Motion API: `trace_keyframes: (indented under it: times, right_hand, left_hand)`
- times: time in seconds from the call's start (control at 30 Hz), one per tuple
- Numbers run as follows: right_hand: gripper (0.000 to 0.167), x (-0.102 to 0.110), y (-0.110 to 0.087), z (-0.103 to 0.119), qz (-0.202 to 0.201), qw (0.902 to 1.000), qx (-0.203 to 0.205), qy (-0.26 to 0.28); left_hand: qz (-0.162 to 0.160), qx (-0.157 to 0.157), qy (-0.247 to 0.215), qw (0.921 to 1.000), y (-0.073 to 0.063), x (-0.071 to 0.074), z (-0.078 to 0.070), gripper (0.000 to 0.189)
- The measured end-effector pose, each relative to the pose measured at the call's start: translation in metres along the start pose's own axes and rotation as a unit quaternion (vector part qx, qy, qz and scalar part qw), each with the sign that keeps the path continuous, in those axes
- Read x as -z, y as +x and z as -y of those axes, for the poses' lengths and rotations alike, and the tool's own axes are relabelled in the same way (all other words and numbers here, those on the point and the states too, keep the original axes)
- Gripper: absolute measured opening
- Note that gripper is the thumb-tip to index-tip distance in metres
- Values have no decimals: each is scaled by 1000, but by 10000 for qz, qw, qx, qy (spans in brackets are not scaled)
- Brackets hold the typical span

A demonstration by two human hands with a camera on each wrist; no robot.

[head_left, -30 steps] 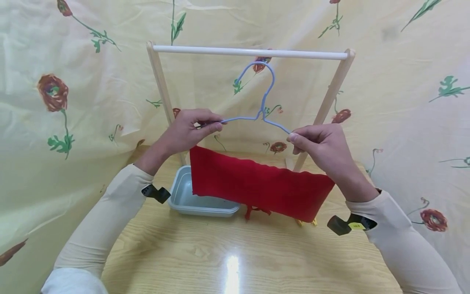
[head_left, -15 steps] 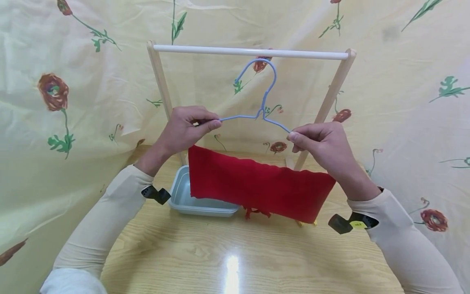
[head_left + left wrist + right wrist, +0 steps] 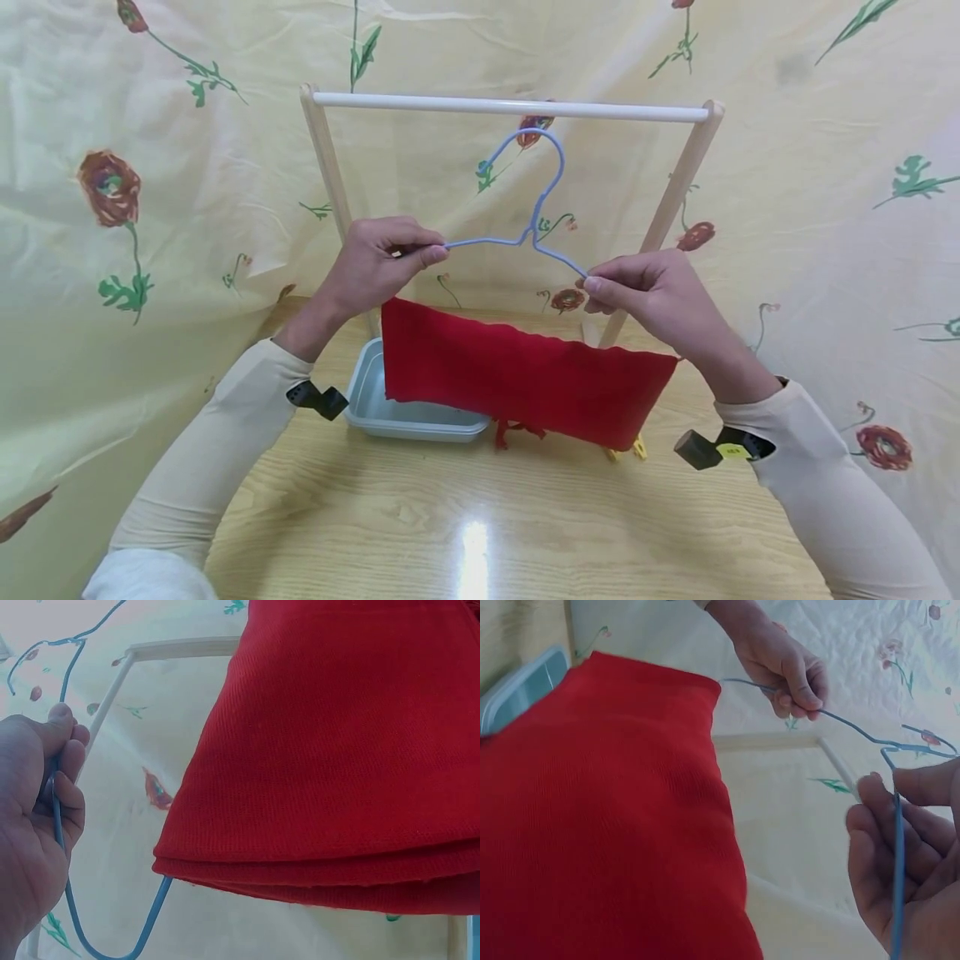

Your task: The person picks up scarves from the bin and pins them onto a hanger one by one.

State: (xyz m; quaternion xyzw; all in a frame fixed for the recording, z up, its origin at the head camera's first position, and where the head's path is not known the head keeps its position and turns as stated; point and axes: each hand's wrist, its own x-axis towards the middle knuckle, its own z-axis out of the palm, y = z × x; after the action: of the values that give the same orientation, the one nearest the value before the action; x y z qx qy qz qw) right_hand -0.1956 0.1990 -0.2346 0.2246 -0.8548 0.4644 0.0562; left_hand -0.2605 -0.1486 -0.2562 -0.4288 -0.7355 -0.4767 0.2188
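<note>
Both hands hold a blue wire clothes hanger [image 3: 537,218] in front of the rack, its hook upward below the rack's white bar. The left hand [image 3: 386,254] pinches one shoulder of the hanger between thumb and fingers; the right hand [image 3: 648,292] pinches the other shoulder. A folded red cloth [image 3: 525,371] hangs over the hanger's lower wire, below both hands. In the left wrist view the wire bends round from the left hand [image 3: 41,802] and enters the cloth's fold [image 3: 337,750]. Most of the lower wire is hidden inside the cloth.
A wooden rack with a white bar [image 3: 510,106] stands at the back of the wooden table [image 3: 405,517]. Behind the cloth sits a light blue basin [image 3: 420,433]. Red straps [image 3: 516,433] and yellow clips [image 3: 639,447] lie near it. Flowered fabric [image 3: 225,183] surrounds the table.
The hanger and cloth have shifted slightly left, and the hook has dipped a little. Both hands keep their grip on the hanger throughout.
</note>
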Motion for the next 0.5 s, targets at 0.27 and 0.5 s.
trace_keyframes:
  times: [0.27,0.5]
  right_hand:
    - [27,11,-8,4,2,9985,-123,-539]
    - [30,32,-24,-6,-583,9975,94,-395]
  left_hand:
    - [-96,99,95,9999,-2,2,1,13]
    - [-226,136,143,9996,-4,5,4,12]
